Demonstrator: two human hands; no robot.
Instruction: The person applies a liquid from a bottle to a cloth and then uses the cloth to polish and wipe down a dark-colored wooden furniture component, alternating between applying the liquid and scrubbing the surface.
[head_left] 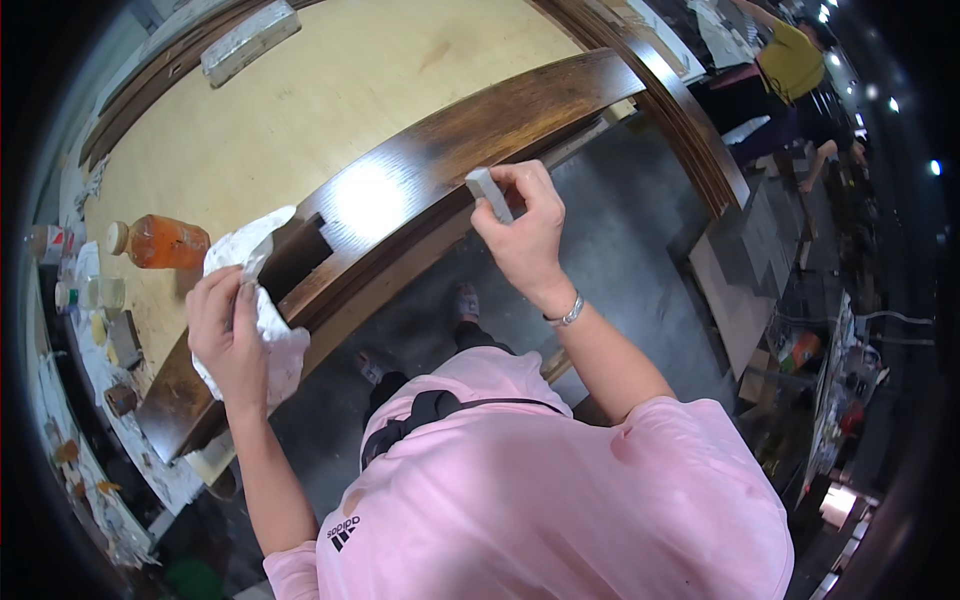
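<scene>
My left hand (228, 340) is closed on a crumpled white cloth (283, 345), held over the left part of a dark brown varnished wooden board (475, 135). The board is long and slightly curved, with a glossy face and a rectangular notch on its near side, just right of the cloth. Between the thumb and fingers of my right hand (530, 235) is a small grey rectangular block (486, 190). That hand is by the board's near edge; whether the block touches the wood I cannot tell.
A pale wooden tabletop (250, 160) carries a bottle of orange liquid (165, 242), a clear jar (100, 293) and a wrapped block (250, 42). Dark wooden strips (690, 130) lie at the right. Beyond them, a person in a yellow top (795, 62) bends over. Flat panels (745, 260) stand at right.
</scene>
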